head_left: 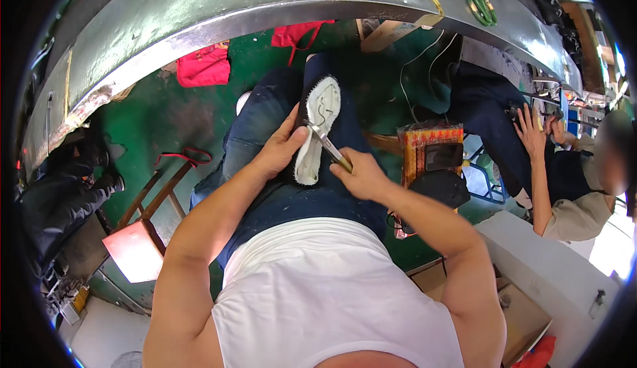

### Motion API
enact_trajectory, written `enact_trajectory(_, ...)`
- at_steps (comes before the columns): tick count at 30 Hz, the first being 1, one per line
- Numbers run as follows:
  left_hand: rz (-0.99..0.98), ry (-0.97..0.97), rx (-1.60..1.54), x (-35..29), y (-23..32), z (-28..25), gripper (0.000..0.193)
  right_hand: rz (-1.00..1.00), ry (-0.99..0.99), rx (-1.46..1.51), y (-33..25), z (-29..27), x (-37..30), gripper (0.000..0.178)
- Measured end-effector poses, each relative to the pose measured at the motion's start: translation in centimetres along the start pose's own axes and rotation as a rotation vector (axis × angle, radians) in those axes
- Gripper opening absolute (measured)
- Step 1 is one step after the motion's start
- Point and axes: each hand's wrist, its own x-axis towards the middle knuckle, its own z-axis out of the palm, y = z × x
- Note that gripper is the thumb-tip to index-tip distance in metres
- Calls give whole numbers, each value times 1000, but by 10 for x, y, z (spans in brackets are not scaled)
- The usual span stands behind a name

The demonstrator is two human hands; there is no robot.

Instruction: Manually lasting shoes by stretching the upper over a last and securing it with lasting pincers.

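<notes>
A shoe sole or shoe bottom (307, 162), pale with a toothed stitched-looking rim and dark sides, lies lengthwise across my thighs, its underside facing up. A dark curved line runs over its upper half. My left hand (282, 148) is closed on its left edge around the middle, thumb on top. In my right hand (361, 174) is a shiny metal hand tool (327, 144) with a brownish handle; its exact kind is unclear. The tool's tip rests at or just over the middle of the shoe bottom, near my left thumb.
Ahead curves a metal-edged workbench (265, 13) carrying a green cord coil (481, 6). A wooden stool (142, 242) stands at left. To the right, a patterned package (415, 146) bears a phone (443, 156) and a black cap-like item (438, 189). A co-worker (564, 182) sits at far right.
</notes>
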Motion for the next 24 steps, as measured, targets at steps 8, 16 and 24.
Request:
enact_trajectory(8,-11,91,164,2,11,15,77,-358,119,-411,-1,-53,14,21)
enact_trajectory(16,69,150,378,1,10,16,71,-43,-107,113,-4,-33,24,25)
enact_trajectory(24,131,168,550,-4,16,19,73,209,-328,555,-11,-30,24,31)
